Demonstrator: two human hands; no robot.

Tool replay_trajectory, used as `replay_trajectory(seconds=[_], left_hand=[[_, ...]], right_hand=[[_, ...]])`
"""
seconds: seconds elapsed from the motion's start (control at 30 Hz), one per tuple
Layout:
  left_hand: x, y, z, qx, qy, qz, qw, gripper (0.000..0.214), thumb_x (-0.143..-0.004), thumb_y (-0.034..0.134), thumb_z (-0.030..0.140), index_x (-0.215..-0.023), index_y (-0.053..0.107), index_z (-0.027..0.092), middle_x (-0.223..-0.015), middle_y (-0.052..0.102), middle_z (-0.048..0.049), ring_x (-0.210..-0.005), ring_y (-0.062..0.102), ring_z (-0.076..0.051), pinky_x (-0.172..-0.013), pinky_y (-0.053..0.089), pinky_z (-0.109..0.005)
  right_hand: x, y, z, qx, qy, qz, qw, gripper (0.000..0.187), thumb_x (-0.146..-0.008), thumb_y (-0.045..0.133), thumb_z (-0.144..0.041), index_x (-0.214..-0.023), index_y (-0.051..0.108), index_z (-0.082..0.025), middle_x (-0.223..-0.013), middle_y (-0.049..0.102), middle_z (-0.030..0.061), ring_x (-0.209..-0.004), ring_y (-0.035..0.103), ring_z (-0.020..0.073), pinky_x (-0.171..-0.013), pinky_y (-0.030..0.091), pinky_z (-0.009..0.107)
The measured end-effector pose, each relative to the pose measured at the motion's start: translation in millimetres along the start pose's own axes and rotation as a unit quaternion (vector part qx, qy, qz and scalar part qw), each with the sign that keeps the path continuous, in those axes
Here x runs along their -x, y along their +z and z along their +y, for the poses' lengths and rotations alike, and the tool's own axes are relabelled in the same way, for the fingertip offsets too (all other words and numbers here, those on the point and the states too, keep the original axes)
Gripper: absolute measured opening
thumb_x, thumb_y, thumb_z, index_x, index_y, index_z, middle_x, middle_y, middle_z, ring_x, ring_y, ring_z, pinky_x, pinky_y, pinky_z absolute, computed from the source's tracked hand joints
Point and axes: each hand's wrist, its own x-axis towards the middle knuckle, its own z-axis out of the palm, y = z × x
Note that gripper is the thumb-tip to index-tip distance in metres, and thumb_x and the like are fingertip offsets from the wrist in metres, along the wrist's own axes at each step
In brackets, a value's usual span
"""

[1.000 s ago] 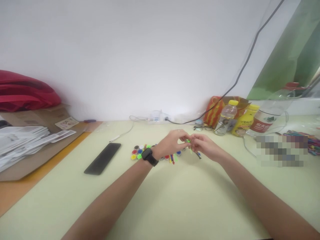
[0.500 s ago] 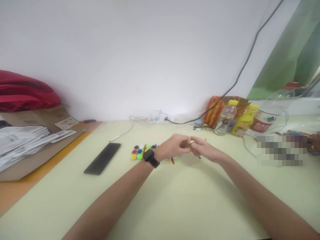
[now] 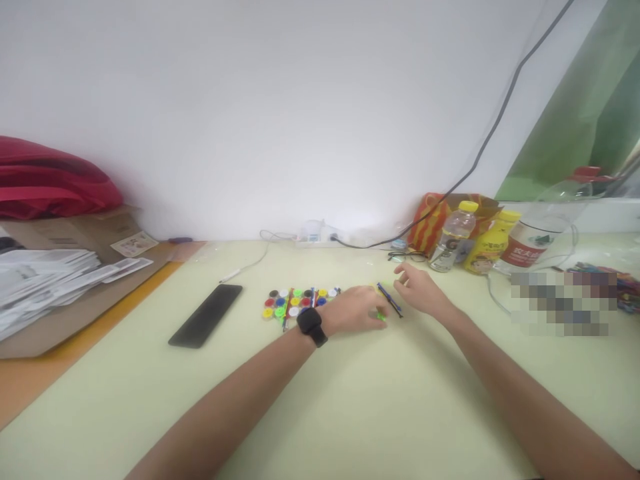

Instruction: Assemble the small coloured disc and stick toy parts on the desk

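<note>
My left hand (image 3: 356, 309), with a black watch on its wrist, lies low on the pale green table (image 3: 350, 400) with its fingers curled over a small green piece (image 3: 381, 316). My right hand (image 3: 419, 291) rests just to its right, fingers loosely apart and holding nothing. A thin dark blue stick (image 3: 389, 299) lies on the table between the two hands. Left of my left hand sits a cluster of small coloured round caps (image 3: 295, 302) with a few coloured sticks across them.
A black phone (image 3: 206, 325) lies to the left. Papers and a cardboard box (image 3: 60, 280) with a red bag on top fill the far left. Bottles (image 3: 453, 237), glasses, a power strip and a cable stand along the wall at the back right.
Both hands were raised together, pinching small pieces between them. They have since come apart and dropped to the table; the left moved down onto the green piece, the right opened.
</note>
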Motion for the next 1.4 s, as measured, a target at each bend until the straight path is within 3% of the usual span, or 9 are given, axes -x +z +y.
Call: replay_trajectory(seconds=[0.17,0.27,0.37,0.6,0.77,0.87,0.97,1.17,1.4], left_hand=[[2.7,-1.8,-14.4,-0.056,-0.004,0.013,0.998,0.008,-0.083,0.077,0.027,-0.086,0.072,0.021,-0.089,0.071,-0.005,-0.097,0.061,-0.024,-0.082,0.046,-0.032],[4.2,-4.8,-21.0,-0.083,0.001,0.035,0.996,0.014,-0.085,0.076,0.029,-0.095,0.071,0.021,-0.099,0.073,-0.0054,-0.1,0.059,-0.025,-0.088,0.045,-0.034],[6.0,-7.4,-23.9,-0.108,-0.014,0.049,0.993,0.021,-0.087,0.075,0.033,-0.103,0.07,0.02,-0.102,0.073,-0.0059,-0.101,0.059,-0.026,-0.088,0.045,-0.036],[9.1,-24.6,-27.4,-0.101,-0.056,0.068,0.991,0.032,-0.091,0.07,0.041,-0.115,0.068,0.021,-0.114,0.071,-0.0085,-0.109,0.061,-0.028,-0.096,0.046,-0.04],[7.8,-33.3,-17.9,-0.022,-0.044,0.112,0.993,0.036,-0.094,0.067,0.043,-0.124,0.066,0.022,-0.121,0.07,-0.0082,-0.111,0.063,-0.025,-0.098,0.049,-0.038],[4.2,-32.2,-7.2,0.034,-0.018,0.133,0.99,0.039,-0.095,0.066,0.041,-0.13,0.062,0.024,-0.124,0.07,-0.0073,-0.105,0.066,-0.021,-0.092,0.053,-0.034],[1.3,-31.5,1.1,0.068,-0.001,0.162,0.984,0.03,-0.096,0.064,0.037,-0.123,0.064,0.023,-0.119,0.071,-0.0064,-0.097,0.067,-0.019,-0.089,0.055,-0.032],[1.1,-36.3,7.8,0.094,0.014,0.175,0.98,0.018,-0.093,0.062,0.023,-0.109,0.069,0.02,-0.103,0.073,-0.005,-0.09,0.068,-0.017,-0.087,0.056,-0.03],[0.2,-37.4,11.8,0.109,0.022,0.155,0.982,0.012,-0.083,0.065,0.015,-0.092,0.072,0.018,-0.093,0.071,-0.004,-0.08,0.066,-0.015,-0.077,0.056,-0.027]], right_hand=[[1.0,-14.7,0.1,0.123,0.022,0.025,0.992,0.007,-0.088,0.057,-0.026,-0.092,0.062,-0.023,-0.08,0.074,0.005,-0.077,0.065,0.0225,-0.065,0.038,0.031],[0.0,-19.3,8.2,0.185,0.061,0.041,0.98,0.013,-0.09,0.057,-0.031,-0.094,0.064,-0.021,-0.084,0.073,0.0101,-0.081,0.066,0.0264,-0.066,0.038,0.033],[-0.7,-16.6,19.2,0.194,0.098,0.017,0.976,0.019,-0.086,0.062,-0.034,-0.097,0.066,-0.018,-0.093,0.072,0.016,-0.089,0.066,0.0313,-0.068,0.038,0.035],[-3.4,-15.1,21.3,0.095,0.063,-0.019,0.993,0.008,-0.086,0.058,-0.021,-0.083,0.066,-0.018,-0.092,0.073,0.0152,-0.088,0.066,0.0274,-0.071,0.042,0.034],[1.9,-23.1,-9.0,-0.071,0.007,-0.059,0.996,0.024,-0.097,0.054,-0.039,-0.092,0.067,-0.019,-0.089,0.073,0.0072,-0.078,0.064,0.0189,-0.07,0.047,0.029],[10.1,-25.0,-31.7,-0.275,-0.017,-0.099,0.956,0.035,-0.09,0.066,-0.054,-0.091,0.068,-0.019,-0.082,0.067,0.004,-0.07,0.055,0.0156,-0.066,0.045,0.029],[16.7,-24.7,-46.9,-0.376,-0.008,-0.139,0.916,0.039,-0.084,0.073,-0.057,-0.087,0.068,-0.019,-0.081,0.065,0.0027,-0.071,0.054,0.0146,-0.07,0.046,0.029],[18.5,-20.6,-50.6,-0.431,0.0,-0.192,0.881,0.02,-0.082,0.072,-0.037,-0.088,0.067,-0.019,-0.09,0.07,0.0044,-0.086,0.065,0.0187,-0.087,0.051,0.036],[21.8,-17.1,-54.2,-0.413,-0.019,-0.209,0.886,0.013,-0.077,0.066,-0.027,-0.086,0.06,-0.02,-0.077,0.063,0.0006,-0.069,0.056,0.015,-0.066,0.044,0.029]])
